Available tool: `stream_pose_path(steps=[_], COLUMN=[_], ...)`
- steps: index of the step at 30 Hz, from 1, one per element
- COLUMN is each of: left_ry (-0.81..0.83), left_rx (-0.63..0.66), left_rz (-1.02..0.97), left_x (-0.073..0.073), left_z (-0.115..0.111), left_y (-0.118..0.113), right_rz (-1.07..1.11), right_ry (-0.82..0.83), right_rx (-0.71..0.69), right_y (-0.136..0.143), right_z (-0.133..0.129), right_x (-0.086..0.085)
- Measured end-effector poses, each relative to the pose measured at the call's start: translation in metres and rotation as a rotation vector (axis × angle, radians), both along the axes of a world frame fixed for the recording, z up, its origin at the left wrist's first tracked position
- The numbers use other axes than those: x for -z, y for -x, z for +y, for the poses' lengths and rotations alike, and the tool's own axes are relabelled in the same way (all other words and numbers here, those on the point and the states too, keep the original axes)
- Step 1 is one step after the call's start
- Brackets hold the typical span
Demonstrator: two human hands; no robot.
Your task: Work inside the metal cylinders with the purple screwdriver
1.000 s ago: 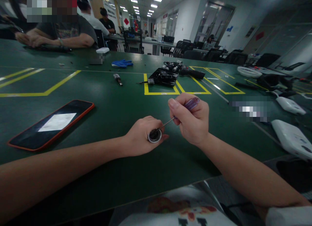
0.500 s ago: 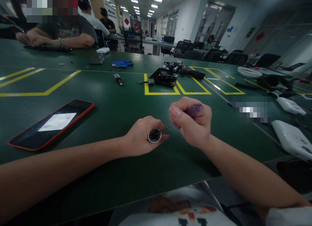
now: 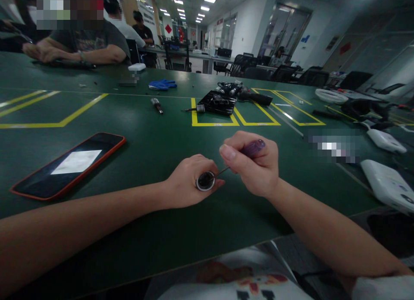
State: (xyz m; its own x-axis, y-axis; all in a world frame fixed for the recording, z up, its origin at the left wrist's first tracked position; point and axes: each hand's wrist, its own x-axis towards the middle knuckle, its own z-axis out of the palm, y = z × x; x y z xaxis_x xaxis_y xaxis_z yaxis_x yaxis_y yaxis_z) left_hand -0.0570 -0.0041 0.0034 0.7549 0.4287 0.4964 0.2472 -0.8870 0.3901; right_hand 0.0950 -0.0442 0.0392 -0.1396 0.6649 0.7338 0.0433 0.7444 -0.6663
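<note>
My left hand [image 3: 189,179] is closed around a small round part [image 3: 205,181] with a pale rim and a dark hollow facing me. Most of its body is hidden in my palm. My right hand [image 3: 254,164] grips the purple see-through handle of a screwdriver [image 3: 254,148]. Its thin metal shaft slants down to the left, and the tip reaches the rim or inside of the round part; I cannot tell exactly where it touches. Both hands are just above the green table [image 3: 152,235].
A phone in an orange case [image 3: 69,164] lies at left. Farther off are a small metal part [image 3: 157,105], a black plastic bag [image 3: 216,102], a blue glove [image 3: 162,84] and yellow tape outlines. White devices [image 3: 388,181] stand at right. A person [image 3: 87,45] sits across the table.
My right hand and the screwdriver have shifted slightly left and down, toward the round part. My left hand stays nearly where it was.
</note>
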Motion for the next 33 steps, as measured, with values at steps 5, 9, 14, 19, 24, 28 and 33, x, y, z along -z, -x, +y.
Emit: stream_pose_path(steps=[5,9,14,19,24,28,33], left_ry=[-0.047,-0.047,-0.020,-0.026,0.008,0.009,0.004], left_rx=[0.007,0.022,0.016,-0.002,0.010,0.024,0.012], left_rz=[-0.022,-0.019,-0.012,-0.022,-0.039,-0.020,-0.025], left_x=[-0.0018,-0.0012,-0.0003,-0.0020,-0.0009,-0.0005,-0.0011], left_z=[-0.0001,0.0014,0.0006,-0.0016,-0.0003,0.0008,-0.0005], left_y=[-0.0010,-0.0008,-0.0009,-0.0015,-0.0008,0.0000,0.0002], right_rz=[0.091,0.059,0.019,0.087,0.076,0.032,-0.079], right_ry=[-0.014,-0.042,-0.029,-0.079,-0.122,-0.115,-0.110], right_rx=[0.042,0.073,0.034,0.126,0.114,0.075,0.056], right_y=[0.0006,0.0006,0.0005,0.0013,0.0025,0.0011,-0.0012], right_z=[0.0015,0.0005,-0.0001,-0.0004,-0.0014,-0.0028,-0.0063], right_x=[0.0008,0.0006,-0.0002,-0.0002,0.0010,-0.0005,-0.0051])
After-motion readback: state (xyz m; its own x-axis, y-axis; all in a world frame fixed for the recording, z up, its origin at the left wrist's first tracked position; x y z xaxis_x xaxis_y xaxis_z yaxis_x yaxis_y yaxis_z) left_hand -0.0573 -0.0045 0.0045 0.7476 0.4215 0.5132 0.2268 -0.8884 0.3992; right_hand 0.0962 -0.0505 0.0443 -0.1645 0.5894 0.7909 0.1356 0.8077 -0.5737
